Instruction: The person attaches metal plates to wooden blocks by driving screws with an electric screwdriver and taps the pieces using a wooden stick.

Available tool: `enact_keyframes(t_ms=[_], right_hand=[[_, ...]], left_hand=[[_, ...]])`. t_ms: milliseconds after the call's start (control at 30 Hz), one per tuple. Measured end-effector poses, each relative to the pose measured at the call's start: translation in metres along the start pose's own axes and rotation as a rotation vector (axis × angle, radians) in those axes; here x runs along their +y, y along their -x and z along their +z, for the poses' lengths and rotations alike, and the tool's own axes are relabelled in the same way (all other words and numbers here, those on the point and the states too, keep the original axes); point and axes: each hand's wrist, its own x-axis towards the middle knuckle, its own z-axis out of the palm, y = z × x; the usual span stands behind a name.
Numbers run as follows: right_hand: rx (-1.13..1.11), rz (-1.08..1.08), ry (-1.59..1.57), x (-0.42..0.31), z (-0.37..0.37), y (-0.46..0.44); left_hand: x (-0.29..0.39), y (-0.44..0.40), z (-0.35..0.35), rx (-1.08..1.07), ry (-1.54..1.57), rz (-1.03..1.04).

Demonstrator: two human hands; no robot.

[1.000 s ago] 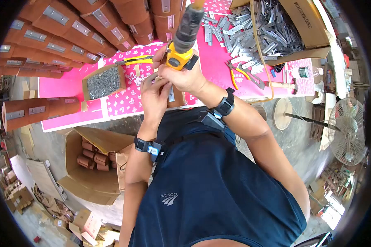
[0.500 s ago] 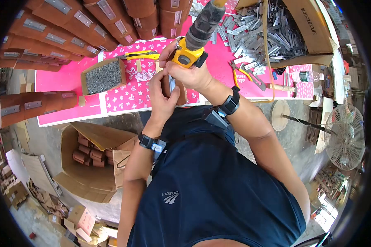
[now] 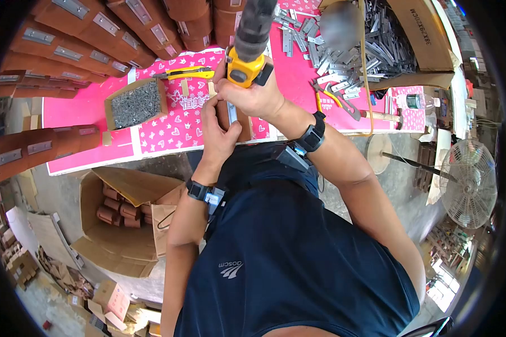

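Note:
My right hand [image 3: 253, 100] is wrapped round a yellow and black power drill [image 3: 244, 66], held upright over the near part of the table. Just below it, my left hand [image 3: 219, 135] grips a small brown block [image 3: 244, 132], thumb on one side and fingers on the other. A narrow silver metal strip [image 3: 232, 114] lies along the top of this block. The drill's tip and its contact with the strip are hidden behind my right hand. Beyond my hands lies a yellow utility knife [image 3: 190, 73].
Loose screws fill a small cardboard box [image 3: 164, 95] on the left. Brown pieces with metal strips [image 3: 90, 36] are stacked at the back left. Metal strips [image 3: 385, 53] spill from a carton at the back right, near pliers [image 3: 327, 95] and a hammer [image 3: 383, 116]. A fan [image 3: 469, 184] stands right.
The drill and my right hand have shifted slightly left and toward the back; my left hand still grips the block. The whole view has moved a little. A blurred round patch now covers some metal strips.

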Motion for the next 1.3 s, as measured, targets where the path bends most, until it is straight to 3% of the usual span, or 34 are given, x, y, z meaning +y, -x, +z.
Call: enact_keyframes(t_ms=[100, 233, 300, 367, 433, 500, 567, 633, 833, 1300], right_hand=[[0.003, -0.058, 0.068, 0.001, 0.000, 0.002], [0.106, 0.135, -0.192, 0.009, -0.002, 0.010], [0.059, -0.063, -0.048, 0.001, -0.015, 0.012], [-0.022, -0.180, -0.079, -0.032, -0.036, 0.001], [0.123, -0.190, -0.194, -0.060, -0.035, -0.011], [0.083, -0.231, -0.204, -0.058, -0.040, -0.019], [0.004, -0.113, -0.147, -0.042, -0.044, -0.017], [0.100, -0.020, -0.166, -0.029, -0.030, -0.011], [0.185, 0.036, -0.210, 0.011, -0.022, -0.010], [0.173, 0.055, -0.214, 0.015, -0.023, -0.019]], left_hand=[[0.002, -0.001, 0.001, 0.014, -0.018, 0.023], [-0.005, -0.006, 0.000, 0.057, 0.069, -0.004], [0.001, -0.007, -0.009, 0.000, -0.071, 0.043], [0.032, -0.005, -0.021, -0.041, -0.288, 0.255], [0.014, 0.003, -0.022, -0.084, -0.164, 0.152], [0.006, 0.002, -0.024, -0.187, -0.103, 0.028], [0.004, 0.000, -0.026, -0.196, -0.165, 0.087], [0.007, -0.001, -0.027, -0.201, -0.188, 0.087], [0.010, 0.000, -0.023, -0.152, -0.254, 0.126], [0.011, -0.002, -0.022, -0.131, -0.285, 0.150]])
